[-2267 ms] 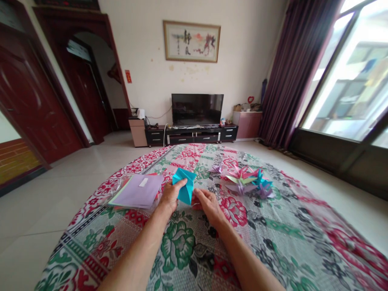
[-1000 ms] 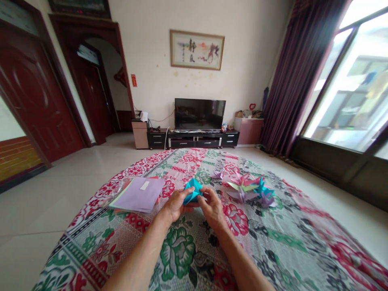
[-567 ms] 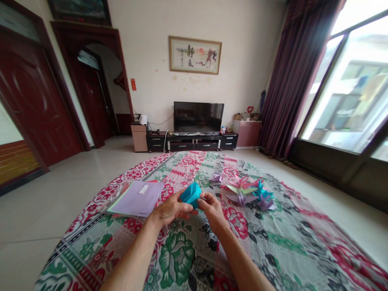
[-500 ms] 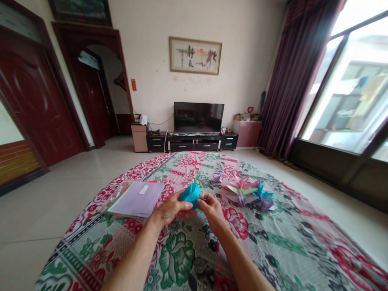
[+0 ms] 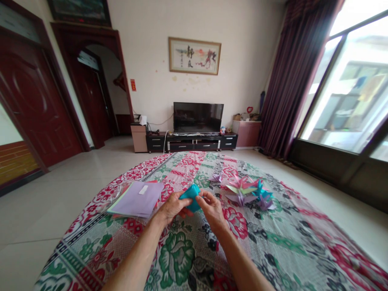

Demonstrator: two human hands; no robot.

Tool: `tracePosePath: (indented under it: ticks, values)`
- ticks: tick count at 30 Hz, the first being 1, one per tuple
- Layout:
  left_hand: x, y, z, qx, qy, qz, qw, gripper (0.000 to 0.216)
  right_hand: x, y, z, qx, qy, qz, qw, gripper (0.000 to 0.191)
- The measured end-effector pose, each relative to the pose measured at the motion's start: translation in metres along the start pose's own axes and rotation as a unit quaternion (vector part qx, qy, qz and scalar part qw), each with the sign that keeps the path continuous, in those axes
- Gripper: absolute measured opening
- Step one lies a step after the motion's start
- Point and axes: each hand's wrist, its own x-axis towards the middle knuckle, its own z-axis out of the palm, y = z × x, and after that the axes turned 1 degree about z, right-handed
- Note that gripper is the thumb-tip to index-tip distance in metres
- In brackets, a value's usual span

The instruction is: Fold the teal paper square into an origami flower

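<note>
A partly folded piece of blue origami paper (image 5: 192, 197) is held between both hands above the tablecloth. My left hand (image 5: 175, 207) grips its left side, thumb on top and fingers underneath. On the right edge, my right hand (image 5: 211, 206) pinches the paper between thumb and fingers. Right of the hands lies a cluster of folded paper cranes, among them a pink and green one (image 5: 241, 185), a blue one (image 5: 260, 190) and a purple one (image 5: 266, 203). A smaller purple folded piece (image 5: 216, 178) lies farther back. To the left is a stack of coloured paper sheets (image 5: 136, 199), purple uppermost.
A flowered tablecloth (image 5: 177, 256) covers the round table. Clear plastic wrap (image 5: 117, 192) lies by the paper stack. Beyond the table, a television (image 5: 198, 117) stands on a low black cabinet (image 5: 182, 145) against the wall.
The blue paper looked open and rounded like a loop before; now it is pressed flatter into a pointed shape. My left thumb has moved up onto it.
</note>
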Motion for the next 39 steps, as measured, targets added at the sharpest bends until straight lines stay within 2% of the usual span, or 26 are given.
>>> tracePosePath:
  ticks: [10,13,19,23,30,35,39]
  values:
    - [-0.002,0.007,0.006,0.065,0.011,0.020,0.998,0.042,0.001,-0.003,-0.001,-0.106,0.014,-0.091,0.990,0.025]
    - [-0.003,0.007,0.006,0.055,0.008,0.024,0.998,0.047,0.001,-0.007,-0.002,-0.078,0.003,-0.068,0.995,0.026]
    - [-0.002,0.006,0.005,0.079,0.018,0.037,0.996,0.044,0.001,-0.010,-0.005,-0.016,-0.043,0.031,0.998,0.031]
    - [-0.001,0.006,0.004,0.095,0.034,0.045,0.994,0.039,0.001,-0.011,-0.005,-0.019,-0.037,0.027,0.999,0.030]
    - [-0.001,0.004,0.004,0.104,0.026,0.040,0.993,0.032,0.003,-0.013,-0.003,0.011,0.000,0.005,1.000,0.029]
    - [0.001,0.000,0.004,0.094,0.026,0.027,0.995,0.030,0.004,-0.013,-0.003,0.056,-0.013,0.022,0.998,0.037]
    - [0.001,0.000,0.005,0.098,0.025,0.030,0.994,0.031,0.001,-0.014,-0.005,0.024,-0.052,0.070,0.996,0.032]
